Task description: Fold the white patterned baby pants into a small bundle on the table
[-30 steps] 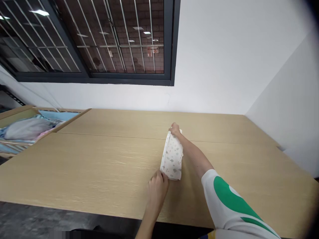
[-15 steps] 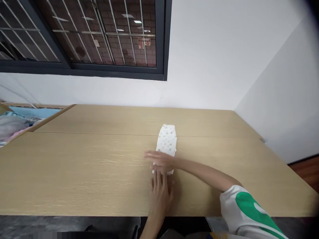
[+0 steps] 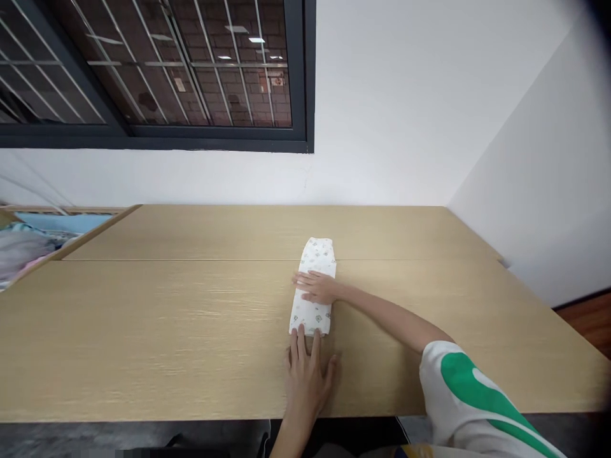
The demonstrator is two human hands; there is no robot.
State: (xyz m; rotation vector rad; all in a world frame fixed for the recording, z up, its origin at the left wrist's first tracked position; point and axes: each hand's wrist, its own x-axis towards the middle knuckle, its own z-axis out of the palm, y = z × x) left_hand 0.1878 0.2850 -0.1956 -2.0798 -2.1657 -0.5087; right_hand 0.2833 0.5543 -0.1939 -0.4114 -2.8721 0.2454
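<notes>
Touches the near end of the cloth (image 3: pixel 312 315) with the left hand (image 3: pixel 305 377), released and with fingers spread over the table (image 3: pixel 191 343). Covers the middle of the cloth, flat across the table's seam (image 3: pixel 191 259), with the right hand (image 3: pixel 317 287), palm down and likewise released. Faces the wall (image 3: pixel 405 127) and barred window (image 3: pixel 300 133) past the far edge.

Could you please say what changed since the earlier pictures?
The bare right hand released the far end of the white patterned cloth and came nearer, onto its middle; the bare left hand opened from pinching its near end. The pale wooden table is unchanged.
</notes>
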